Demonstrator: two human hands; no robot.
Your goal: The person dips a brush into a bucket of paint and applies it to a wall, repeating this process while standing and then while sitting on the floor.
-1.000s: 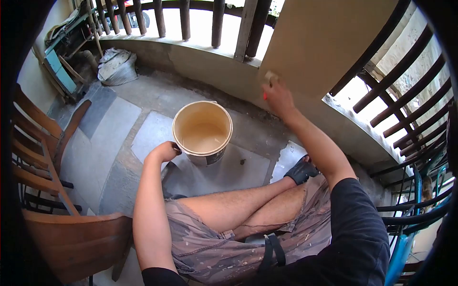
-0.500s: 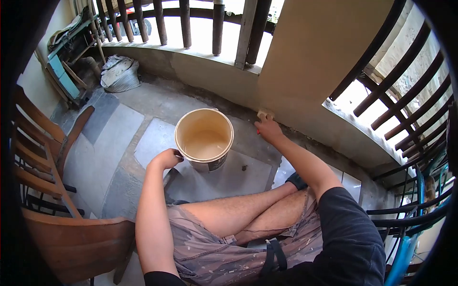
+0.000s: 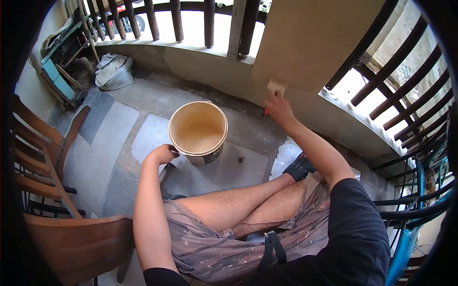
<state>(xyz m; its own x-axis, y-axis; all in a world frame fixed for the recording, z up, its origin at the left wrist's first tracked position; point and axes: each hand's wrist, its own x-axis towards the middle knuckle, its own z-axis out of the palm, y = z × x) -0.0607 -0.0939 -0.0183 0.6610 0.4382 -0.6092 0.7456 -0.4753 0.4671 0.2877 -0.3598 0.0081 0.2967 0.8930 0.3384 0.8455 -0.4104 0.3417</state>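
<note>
My right hand is closed around a paintbrush, its pale bristle end pointing up against the beige wall pillar. A red bit of the handle shows below my fingers. Left of it, a round off-white bucket stands on the floor, with light tan liquid or residue inside. My left hand has its fingers curled at the bucket's left side, just below the rim; the fingertips are partly hidden.
A wooden chair stands close on the left. A white sack and piled boards sit in the far left corner. Dark railings line the low wall. Blue tubing is at the right. My crossed legs lie before the bucket.
My right hand has lifted the paintbrush from the wall's foot to higher on the pillar. My left hand stays at the bucket. The view has shifted slightly.
</note>
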